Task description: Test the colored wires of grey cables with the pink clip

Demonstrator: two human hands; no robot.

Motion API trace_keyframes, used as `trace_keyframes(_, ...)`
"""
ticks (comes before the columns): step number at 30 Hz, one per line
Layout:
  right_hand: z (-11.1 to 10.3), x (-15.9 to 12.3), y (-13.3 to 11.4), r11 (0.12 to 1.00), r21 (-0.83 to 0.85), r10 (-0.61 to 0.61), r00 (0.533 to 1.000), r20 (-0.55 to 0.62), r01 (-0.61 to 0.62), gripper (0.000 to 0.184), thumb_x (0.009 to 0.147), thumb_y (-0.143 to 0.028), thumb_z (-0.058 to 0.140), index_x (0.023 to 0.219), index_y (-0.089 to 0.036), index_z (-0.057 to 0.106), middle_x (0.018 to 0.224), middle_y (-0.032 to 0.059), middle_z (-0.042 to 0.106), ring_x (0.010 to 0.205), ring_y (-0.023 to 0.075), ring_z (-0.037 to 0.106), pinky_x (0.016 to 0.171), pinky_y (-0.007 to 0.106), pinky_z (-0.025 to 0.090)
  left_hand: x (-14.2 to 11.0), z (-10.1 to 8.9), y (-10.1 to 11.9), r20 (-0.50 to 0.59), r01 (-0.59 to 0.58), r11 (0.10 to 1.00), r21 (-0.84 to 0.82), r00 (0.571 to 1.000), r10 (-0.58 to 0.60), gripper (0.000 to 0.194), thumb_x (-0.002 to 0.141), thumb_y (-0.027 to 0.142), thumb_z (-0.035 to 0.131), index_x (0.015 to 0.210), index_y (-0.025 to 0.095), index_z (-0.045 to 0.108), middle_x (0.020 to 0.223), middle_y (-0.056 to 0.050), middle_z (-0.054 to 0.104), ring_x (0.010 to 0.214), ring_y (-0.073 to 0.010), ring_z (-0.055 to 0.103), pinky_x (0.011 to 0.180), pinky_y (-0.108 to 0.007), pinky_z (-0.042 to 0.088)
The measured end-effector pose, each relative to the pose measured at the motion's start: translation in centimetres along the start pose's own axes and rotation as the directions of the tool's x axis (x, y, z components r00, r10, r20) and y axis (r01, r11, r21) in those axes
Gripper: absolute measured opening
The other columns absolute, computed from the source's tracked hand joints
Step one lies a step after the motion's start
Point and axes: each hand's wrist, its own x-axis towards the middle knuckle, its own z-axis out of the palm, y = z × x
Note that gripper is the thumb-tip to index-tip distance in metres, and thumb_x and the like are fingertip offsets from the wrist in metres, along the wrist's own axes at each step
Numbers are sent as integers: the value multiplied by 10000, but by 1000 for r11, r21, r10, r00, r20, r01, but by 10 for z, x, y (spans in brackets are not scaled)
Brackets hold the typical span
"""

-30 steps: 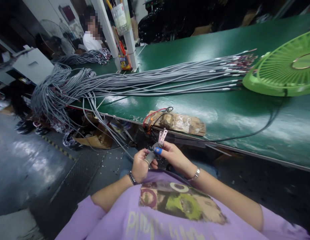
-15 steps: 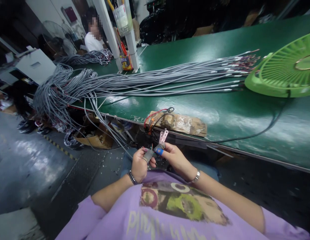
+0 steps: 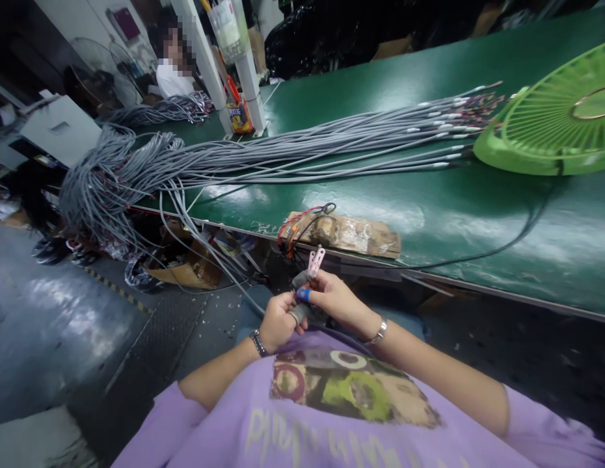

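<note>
Shiny green table (image 3: 453,218) across the middle of the frame. Just below centre, left hand (image 3: 279,323) curled round a long grey plastic-looking cable (image 3: 254,304), right hand (image 3: 340,300) pinching a small pink two-armed tool (image 3: 315,262). Probably working on the cable's hidden end; next, likely needing a steady pinch.

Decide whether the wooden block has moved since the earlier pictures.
No: against the near edge of the green table, the wooden block keeps its place; the whole view has shifted slightly.

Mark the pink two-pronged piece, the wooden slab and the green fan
Pink two-pronged piece (image 3: 317,262), head view: on its prongs.
Wooden slab (image 3: 349,236), head view: middle of its upper face.
Green fan (image 3: 551,117), head view: on its slatted grille.
</note>
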Motion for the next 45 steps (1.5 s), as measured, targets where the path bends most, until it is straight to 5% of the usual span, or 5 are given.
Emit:
trace_keyframes(6,-6,-1,2,996,92,-8,997,-79,15,326,582,-347,769,812,-175,614,699,-8,633,647,133,562,606,258,414,1,-1,-7,-78,-39,997,-74,996,33,414,603,542,711,625,174,522,423,24,543,317,-81,444,339,-192,328)
trace_keyframes(11,-7,-3,2,990,126,60,998,-11,-59,395,530,-330,812,834,-167,621,723,4,660,647,130,572,615,257,411,3,0,-11,-111,-48,993,-110,993,35,444,584,564,730,647,172,530,419,33,542,316,-79,447,338,-187,344)
trace_keyframes(25,-2,-1,9,975,222,17,988,-154,17,320,521,-259,808,769,-179,623,635,-35,620,586,97,525,557,218,392,3,2,-11,-222,-119,971,-205,972,72,450,588,567,729,637,174,515,435,24,558,316,-74,437,337,-184,320)
trace_keyframes(35,-15,9,0,846,523,128,992,-16,-101,455,705,-629,654,767,-179,679,679,23,639,591,111,552,539,214,459,-3,9,22,-118,-60,930,-363,993,17,446,503,516,784,614,169,528,389,30,529,290,-74,409,324,-192,318)
trace_keyframes(45,-11,19,-11,842,534,97,995,-4,-80,401,642,-568,744,676,-182,645,629,19,634,557,142,535,539,266,444,6,21,32,-70,-24,913,-407,998,-5,417,508,480,767,651,161,539,401,32,516,305,-67,391,350,-197,301)
